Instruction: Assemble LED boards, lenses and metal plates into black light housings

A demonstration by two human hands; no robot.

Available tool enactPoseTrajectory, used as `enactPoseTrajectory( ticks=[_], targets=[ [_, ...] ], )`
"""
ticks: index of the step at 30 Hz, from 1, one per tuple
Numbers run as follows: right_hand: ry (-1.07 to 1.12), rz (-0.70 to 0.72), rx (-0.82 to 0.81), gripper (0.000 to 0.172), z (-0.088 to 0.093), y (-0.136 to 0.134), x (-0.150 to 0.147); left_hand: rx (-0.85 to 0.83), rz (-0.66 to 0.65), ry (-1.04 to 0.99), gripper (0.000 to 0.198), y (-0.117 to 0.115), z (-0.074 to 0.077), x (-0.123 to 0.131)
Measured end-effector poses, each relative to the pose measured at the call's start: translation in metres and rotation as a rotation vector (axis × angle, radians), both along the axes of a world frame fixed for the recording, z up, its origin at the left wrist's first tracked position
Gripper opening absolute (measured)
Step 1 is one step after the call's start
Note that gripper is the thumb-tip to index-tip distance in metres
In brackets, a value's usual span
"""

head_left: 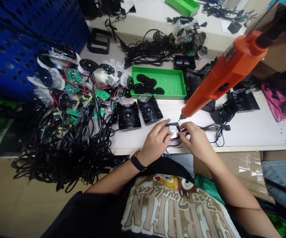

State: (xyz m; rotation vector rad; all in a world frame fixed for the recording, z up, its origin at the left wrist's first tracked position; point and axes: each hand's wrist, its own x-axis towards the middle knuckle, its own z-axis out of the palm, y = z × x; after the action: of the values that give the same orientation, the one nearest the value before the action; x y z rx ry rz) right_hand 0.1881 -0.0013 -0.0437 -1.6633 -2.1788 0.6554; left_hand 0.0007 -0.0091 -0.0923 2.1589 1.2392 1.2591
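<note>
Between my two hands, at the front edge of the bench, lies a small black housing (177, 125) with a silvery-white round part (173, 130) set in it. My left hand (157, 138), with a black-strapped watch at its wrist, is closed on its left side, fingertips on the white part. From the right, my right hand (194, 138) grips the other side between thumb and bent fingers. Thin wires trail below the part toward the bench edge. An orange electric screwdriver (222, 76) hangs just beyond, its bit close above my right fingers.
Two black housings (149, 109) stand left of my hands. Behind them sits a green tray (159, 97) with black discs and small screws. Circuit boards (74, 76) and a cable heap (65, 155) crowd the left. A cable (219, 130) lies at right; a person's leg (281, 178) shows beyond.
</note>
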Motion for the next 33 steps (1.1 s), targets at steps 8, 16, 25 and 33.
enactPoseTrajectory(
  ticks=[8, 16, 25, 33],
  targets=[
    [0.139, -0.009, -0.045, 0.043, -0.015, -0.014, 0.004, -0.113, -0.025, -0.218, 0.013, 0.012, 0.017, -0.004],
    [0.229, -0.067, -0.079, 0.032, -0.012, -0.011, -0.004, -0.174, 0.156, -0.274, 0.012, -0.005, 0.016, -0.031],
    [0.419, -0.166, -0.111, 0.034, -0.028, 0.000, -0.011, -0.181, 0.267, -0.097, 0.012, -0.030, -0.008, -0.041],
    [0.533, -0.202, 0.020, 0.019, -0.026, -0.004, -0.008, -0.260, 0.217, 0.060, 0.012, -0.023, -0.004, -0.050]
  ],
)
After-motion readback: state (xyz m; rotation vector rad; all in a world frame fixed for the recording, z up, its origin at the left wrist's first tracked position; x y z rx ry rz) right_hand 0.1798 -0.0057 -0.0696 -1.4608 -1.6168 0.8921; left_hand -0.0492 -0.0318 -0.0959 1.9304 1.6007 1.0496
